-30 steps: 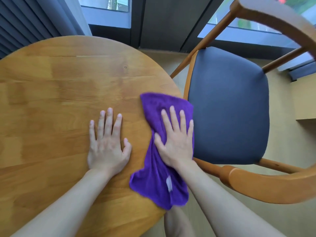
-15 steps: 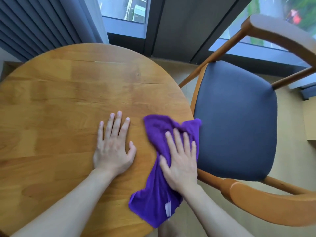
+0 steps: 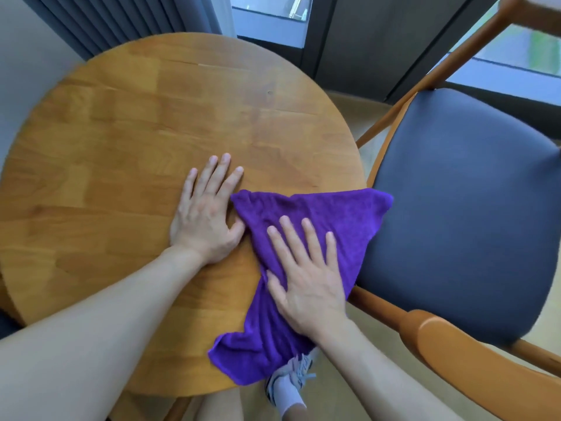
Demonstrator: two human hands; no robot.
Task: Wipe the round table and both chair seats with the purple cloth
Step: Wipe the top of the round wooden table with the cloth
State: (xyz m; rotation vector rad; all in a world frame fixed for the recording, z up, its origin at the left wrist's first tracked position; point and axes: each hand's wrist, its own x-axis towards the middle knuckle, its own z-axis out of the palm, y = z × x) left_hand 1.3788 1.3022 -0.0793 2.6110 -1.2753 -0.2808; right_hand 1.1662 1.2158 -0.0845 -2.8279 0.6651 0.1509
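A purple cloth (image 3: 334,214) lies spread over the right edge of the round wooden table (image 3: 136,147), one corner hanging past the rim toward the chair. My right hand (image 3: 306,278) presses flat on the cloth with straight, spread fingers. My left hand (image 3: 206,217) rests flat on the bare wood just left of the cloth, its thumb touching the cloth's edge. To the right stands a wooden chair with a dark blue-grey seat (image 3: 461,214), close to the table rim.
The chair's wooden armrest (image 3: 473,357) curves across the lower right. Grey curtains (image 3: 115,22) and a dark window frame (image 3: 379,41) stand behind the table. My foot in a white sock and sneaker (image 3: 288,387) shows on the floor below the table edge.
The cloth has spread wider and slid left until it meets my left thumb. My right hand moved with it, back toward the near table edge. My left hand stayed in place.
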